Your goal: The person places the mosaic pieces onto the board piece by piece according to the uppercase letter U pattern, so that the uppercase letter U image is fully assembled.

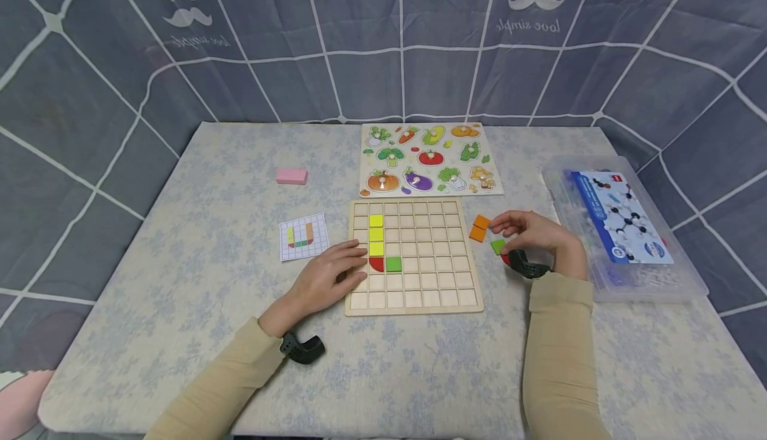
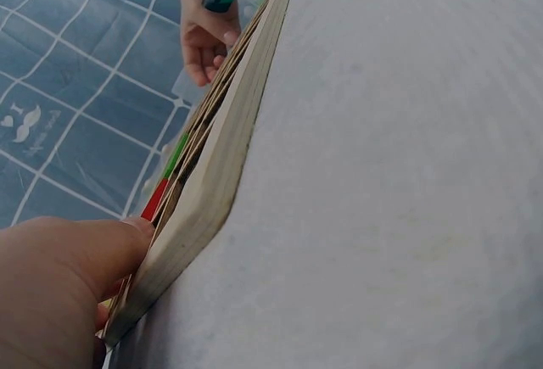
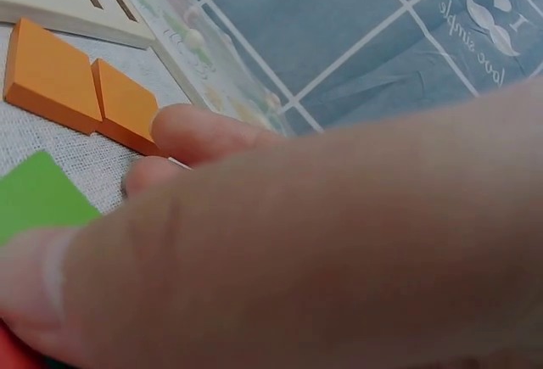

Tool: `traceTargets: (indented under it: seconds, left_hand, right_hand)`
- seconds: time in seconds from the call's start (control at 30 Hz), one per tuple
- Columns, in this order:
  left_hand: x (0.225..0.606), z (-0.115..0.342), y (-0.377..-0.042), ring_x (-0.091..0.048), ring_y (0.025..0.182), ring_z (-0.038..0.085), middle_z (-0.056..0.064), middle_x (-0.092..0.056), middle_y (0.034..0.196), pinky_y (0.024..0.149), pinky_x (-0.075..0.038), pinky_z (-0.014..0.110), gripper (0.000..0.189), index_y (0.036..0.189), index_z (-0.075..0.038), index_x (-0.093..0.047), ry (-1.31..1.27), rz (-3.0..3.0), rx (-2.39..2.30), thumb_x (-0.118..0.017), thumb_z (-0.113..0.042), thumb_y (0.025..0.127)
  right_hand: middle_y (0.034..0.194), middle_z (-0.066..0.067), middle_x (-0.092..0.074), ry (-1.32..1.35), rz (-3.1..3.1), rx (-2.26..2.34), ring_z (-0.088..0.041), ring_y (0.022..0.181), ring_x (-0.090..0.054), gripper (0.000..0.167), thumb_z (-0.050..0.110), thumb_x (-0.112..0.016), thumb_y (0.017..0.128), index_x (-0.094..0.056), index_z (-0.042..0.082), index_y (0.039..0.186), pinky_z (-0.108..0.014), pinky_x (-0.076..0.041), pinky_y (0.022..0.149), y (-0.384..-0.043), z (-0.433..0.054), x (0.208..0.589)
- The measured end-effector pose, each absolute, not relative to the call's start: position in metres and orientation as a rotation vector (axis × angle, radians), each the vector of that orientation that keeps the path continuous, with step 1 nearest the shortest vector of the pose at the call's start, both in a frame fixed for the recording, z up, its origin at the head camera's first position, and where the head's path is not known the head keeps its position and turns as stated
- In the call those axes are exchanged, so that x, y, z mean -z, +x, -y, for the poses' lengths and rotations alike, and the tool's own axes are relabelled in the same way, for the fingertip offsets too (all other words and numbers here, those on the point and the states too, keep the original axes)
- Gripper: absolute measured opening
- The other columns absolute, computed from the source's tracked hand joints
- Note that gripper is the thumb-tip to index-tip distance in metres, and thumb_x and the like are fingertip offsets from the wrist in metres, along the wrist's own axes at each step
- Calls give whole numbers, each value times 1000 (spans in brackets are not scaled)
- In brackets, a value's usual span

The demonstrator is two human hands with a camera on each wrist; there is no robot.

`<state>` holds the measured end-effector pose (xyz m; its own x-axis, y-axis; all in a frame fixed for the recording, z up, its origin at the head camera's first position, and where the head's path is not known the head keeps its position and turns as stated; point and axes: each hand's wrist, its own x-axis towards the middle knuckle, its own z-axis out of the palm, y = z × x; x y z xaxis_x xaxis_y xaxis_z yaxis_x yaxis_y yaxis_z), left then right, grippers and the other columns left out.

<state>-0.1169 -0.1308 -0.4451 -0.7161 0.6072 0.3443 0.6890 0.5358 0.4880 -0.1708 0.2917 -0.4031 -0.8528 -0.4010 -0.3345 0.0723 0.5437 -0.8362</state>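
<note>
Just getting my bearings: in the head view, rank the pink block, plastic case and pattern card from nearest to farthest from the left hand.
From the left hand:
1. Pattern card, just beyond it.
2. Pink block, farther back.
3. Plastic case, far over on the right.

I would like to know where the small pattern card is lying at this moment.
In the head view, the pattern card lies on the table just left of the wooden grid board, between the pink block and the left hand.
</note>
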Motion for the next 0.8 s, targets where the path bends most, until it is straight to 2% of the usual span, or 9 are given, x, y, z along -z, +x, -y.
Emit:
traceTargets:
  seconds: [0.37, 0.8]
  left_hand:
    - [447, 131, -118, -46, 126, 27, 11, -60, 125, 111, -36, 31, 30, 112, 0, -68, -1128, 2616, 931, -63, -21, 91]
    - [447, 131, -118, -45, 127, 26, 11, -59, 126, 112, -34, 29, 31, 112, 0, -68, -1120, 2627, 923, -63, -22, 91]
  right_hand:
    - [110, -21, -57, -228, -2270, 1323, -18, 87, -53, 45, -1, -73, 78, -53, -11, 117, -23, -56, 73, -172, -291, 404]
    - [97, -15, -60, -147, -2344, 1241, -16, 79, -57, 39, 5, -73, 80, -56, -11, 111, -21, -55, 70, -171, -283, 398]
